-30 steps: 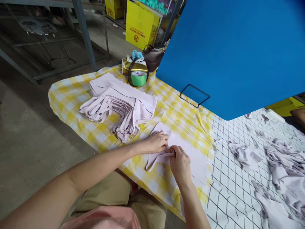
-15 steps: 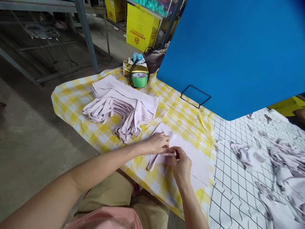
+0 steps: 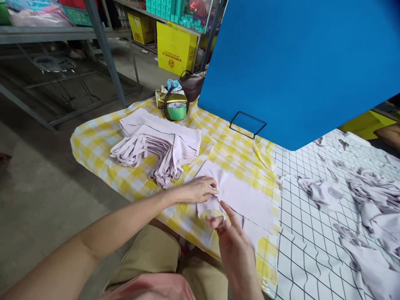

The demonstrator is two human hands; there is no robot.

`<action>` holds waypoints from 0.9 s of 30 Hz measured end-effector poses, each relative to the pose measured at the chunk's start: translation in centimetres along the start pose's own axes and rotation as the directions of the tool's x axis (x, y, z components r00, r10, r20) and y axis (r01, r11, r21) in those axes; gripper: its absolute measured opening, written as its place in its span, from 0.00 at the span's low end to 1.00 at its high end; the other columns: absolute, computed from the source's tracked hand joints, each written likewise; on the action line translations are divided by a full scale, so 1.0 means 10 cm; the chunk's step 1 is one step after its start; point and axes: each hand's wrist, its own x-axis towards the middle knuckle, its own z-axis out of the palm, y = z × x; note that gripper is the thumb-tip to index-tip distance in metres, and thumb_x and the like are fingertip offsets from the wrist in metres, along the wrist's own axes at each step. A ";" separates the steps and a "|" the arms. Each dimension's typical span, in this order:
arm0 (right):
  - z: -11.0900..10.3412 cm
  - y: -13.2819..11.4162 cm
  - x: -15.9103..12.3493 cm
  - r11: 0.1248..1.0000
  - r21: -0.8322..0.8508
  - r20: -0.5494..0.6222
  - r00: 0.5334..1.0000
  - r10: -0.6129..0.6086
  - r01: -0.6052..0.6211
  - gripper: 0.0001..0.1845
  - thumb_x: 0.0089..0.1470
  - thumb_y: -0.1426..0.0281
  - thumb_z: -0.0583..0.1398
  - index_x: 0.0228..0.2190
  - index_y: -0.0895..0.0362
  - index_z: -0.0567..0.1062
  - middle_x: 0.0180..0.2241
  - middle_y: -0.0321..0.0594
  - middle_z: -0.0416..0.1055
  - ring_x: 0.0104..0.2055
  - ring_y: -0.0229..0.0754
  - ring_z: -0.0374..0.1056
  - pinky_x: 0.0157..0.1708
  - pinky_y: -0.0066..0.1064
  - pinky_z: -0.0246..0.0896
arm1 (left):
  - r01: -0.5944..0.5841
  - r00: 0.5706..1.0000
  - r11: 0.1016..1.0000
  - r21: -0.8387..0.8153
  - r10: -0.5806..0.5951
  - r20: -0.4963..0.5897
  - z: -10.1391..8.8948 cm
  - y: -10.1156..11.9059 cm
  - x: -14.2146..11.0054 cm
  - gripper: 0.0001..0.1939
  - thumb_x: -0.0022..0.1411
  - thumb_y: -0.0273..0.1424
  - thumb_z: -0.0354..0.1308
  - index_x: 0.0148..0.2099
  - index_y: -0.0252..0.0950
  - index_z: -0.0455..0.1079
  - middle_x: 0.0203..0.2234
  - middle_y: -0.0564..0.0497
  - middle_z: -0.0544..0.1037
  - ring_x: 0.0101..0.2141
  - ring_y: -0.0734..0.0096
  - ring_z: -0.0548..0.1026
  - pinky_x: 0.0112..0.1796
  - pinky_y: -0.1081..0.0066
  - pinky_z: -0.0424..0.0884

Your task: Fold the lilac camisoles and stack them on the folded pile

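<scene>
A pale lilac garment piece with a thin strap (image 3: 246,196) lies flat on the yellow checked cloth (image 3: 100,137). My left hand (image 3: 200,189) rests on its left part, fingers bent and pressed onto the fabric near a dark seam line. Just to the right and nearer to me, my right hand (image 3: 234,239) is raised a little over the near edge, with index finger and thumb apart. Its index fingertip is close to the seam. Farther back on the left sits a stack of similar lilac garments (image 3: 162,129), their straps bunched toward me.
Behind the stack are a green tape roll (image 3: 176,111), a gold packet (image 3: 161,98) and a dark bag (image 3: 192,85). A large blue panel (image 3: 290,75) stands at the back right. Crumpled lilac pieces (image 3: 321,193) lie on the white grid cloth (image 3: 300,258). Another person's arm (image 3: 389,135) shows far right.
My right hand has let go of the thin strap, drawn toward me and spread its fingers. My left hand stays on the garment. The view has tilted up slightly.
</scene>
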 end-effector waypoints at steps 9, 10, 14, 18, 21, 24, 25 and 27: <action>-0.09 0.63 -0.59 0.621 -0.654 0.321 0.901 -0.290 0.433 0.27 0.54 0.65 0.57 0.55 0.47 0.63 0.56 0.39 0.62 0.56 0.46 0.60 0.52 0.35 0.60 | 0.066 0.974 0.997 0.040 -0.073 0.213 -0.01 -0.04 -0.08 0.22 0.62 0.29 0.47 0.59 0.39 0.58 0.62 0.48 0.52 0.62 0.64 0.44 0.59 0.55 0.39; -0.15 0.56 -0.56 0.544 -0.688 0.372 0.878 -0.303 0.479 0.24 0.54 0.66 0.57 0.53 0.48 0.66 0.54 0.39 0.64 0.55 0.46 0.61 0.51 0.34 0.61 | 0.079 0.973 0.997 0.026 -0.083 0.217 -0.02 -0.03 -0.07 0.23 0.62 0.29 0.47 0.59 0.39 0.58 0.62 0.48 0.53 0.62 0.65 0.46 0.59 0.56 0.41; -0.53 0.10 -0.19 0.297 -0.864 0.272 0.874 -0.403 0.406 0.17 0.57 0.65 0.51 0.46 0.51 0.73 0.50 0.44 0.69 0.51 0.47 0.65 0.47 0.38 0.65 | 0.184 0.980 0.982 0.036 -0.186 0.076 -0.04 -0.01 0.05 0.25 0.61 0.26 0.44 0.61 0.37 0.54 0.60 0.48 0.57 0.60 0.70 0.51 0.59 0.63 0.43; -0.95 -0.19 0.43 0.020 -0.993 0.083 0.820 -0.567 0.114 0.26 0.58 0.60 0.45 0.53 0.58 0.66 0.57 0.48 0.59 0.59 0.52 0.54 0.53 0.48 0.55 | 0.216 0.976 0.965 0.150 -0.212 -0.042 0.04 -0.01 0.22 0.23 0.64 0.29 0.42 0.61 0.39 0.54 0.61 0.50 0.54 0.62 0.69 0.47 0.60 0.60 0.39; -1.24 -0.21 0.76 -0.186 -0.981 0.128 0.901 -0.414 0.053 0.28 0.59 0.60 0.43 0.57 0.55 0.59 0.61 0.41 0.52 0.63 0.49 0.43 0.57 0.50 0.46 | 0.233 0.972 0.942 0.243 -0.234 -0.026 0.12 -0.08 0.25 0.24 0.65 0.36 0.44 0.62 0.41 0.51 0.62 0.51 0.50 0.62 0.64 0.44 0.60 0.55 0.37; -1.51 -0.17 0.84 -0.246 -0.969 0.075 0.942 -0.327 -0.008 0.29 0.59 0.60 0.40 0.60 0.53 0.54 0.62 0.36 0.49 0.64 0.45 0.39 0.58 0.48 0.41 | 0.318 0.948 0.894 0.315 -0.303 -0.094 0.15 -0.20 0.17 0.27 0.64 0.39 0.45 0.63 0.42 0.48 0.63 0.51 0.47 0.62 0.61 0.43 0.59 0.54 0.39; -1.59 -0.15 0.83 -0.240 -0.970 0.054 0.938 -0.343 -0.032 0.29 0.59 0.60 0.39 0.60 0.53 0.53 0.62 0.36 0.49 0.64 0.44 0.39 0.59 0.47 0.41 | 0.351 0.937 0.877 0.329 -0.328 -0.125 0.15 -0.24 0.14 0.27 0.64 0.38 0.45 0.64 0.41 0.47 0.63 0.50 0.47 0.62 0.61 0.43 0.59 0.55 0.41; -1.72 -0.15 0.78 -0.208 -0.977 0.035 0.918 -0.396 -0.052 0.29 0.59 0.60 0.39 0.59 0.53 0.55 0.62 0.37 0.51 0.64 0.45 0.41 0.58 0.46 0.42 | 0.396 0.918 0.851 0.346 -0.358 -0.169 0.15 -0.30 0.09 0.28 0.64 0.37 0.45 0.64 0.38 0.47 0.63 0.48 0.48 0.62 0.61 0.45 0.59 0.57 0.44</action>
